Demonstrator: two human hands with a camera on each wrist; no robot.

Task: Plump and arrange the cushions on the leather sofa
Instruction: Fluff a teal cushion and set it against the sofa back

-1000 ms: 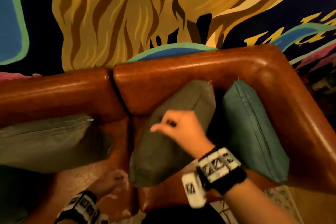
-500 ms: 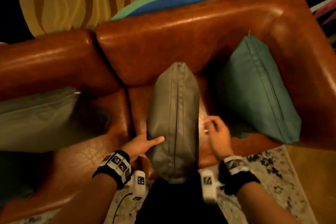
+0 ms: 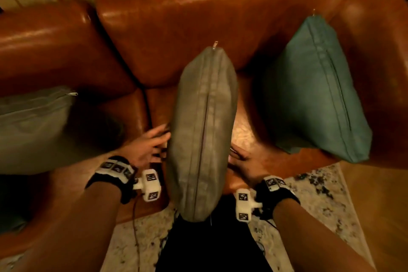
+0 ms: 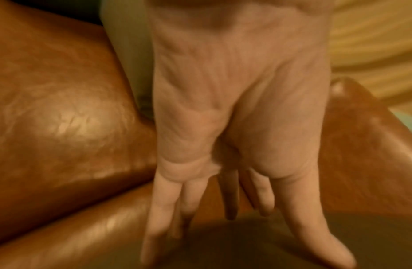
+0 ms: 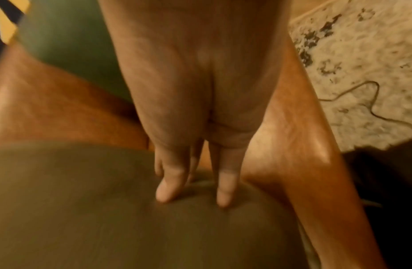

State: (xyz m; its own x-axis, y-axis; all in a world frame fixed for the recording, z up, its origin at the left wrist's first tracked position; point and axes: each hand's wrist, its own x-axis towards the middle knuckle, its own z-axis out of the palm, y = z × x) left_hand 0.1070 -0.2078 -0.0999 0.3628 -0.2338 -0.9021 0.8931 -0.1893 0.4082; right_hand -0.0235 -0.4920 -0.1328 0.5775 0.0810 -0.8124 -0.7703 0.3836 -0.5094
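Grey cushion (image 3: 202,130) on edge between flat-fingered left hand (image 3: 145,148) and right hand (image 3: 242,165), grips spread, teal cushion (image 3: 313,93) beside

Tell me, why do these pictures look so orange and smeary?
Head view: warm, dim light, glare streaks on the sofa, edges bent by the wide lens. Left wrist view: the left hand is motion-blurred, fingers smeared. Right wrist view: the right hand and grey cushion are soft, corners dark.
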